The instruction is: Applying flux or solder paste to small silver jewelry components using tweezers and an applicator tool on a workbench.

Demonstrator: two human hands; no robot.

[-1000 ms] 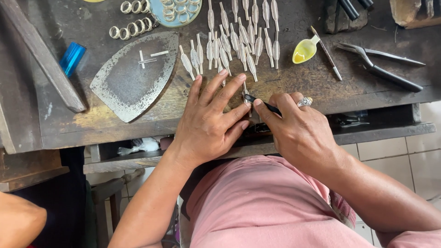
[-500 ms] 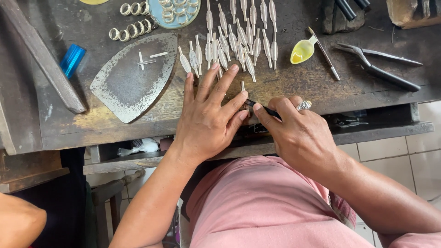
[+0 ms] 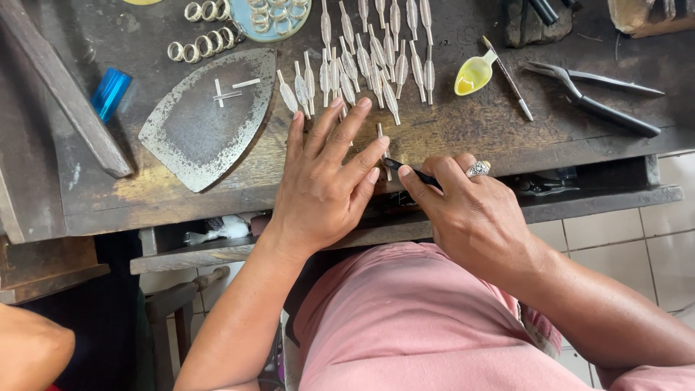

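Down at the bench edge, our left hand (image 3: 322, 185) lies flat with fingers spread, pinning a thin silver strip (image 3: 381, 145) whose end shows between them. Our right hand (image 3: 474, 210) clenches a dark tool (image 3: 409, 170), its tip touching that strip. Just beyond the strip lie rows of silver leaf-shaped pieces (image 3: 376, 51); left of them sits a worn metal plate (image 3: 195, 127).
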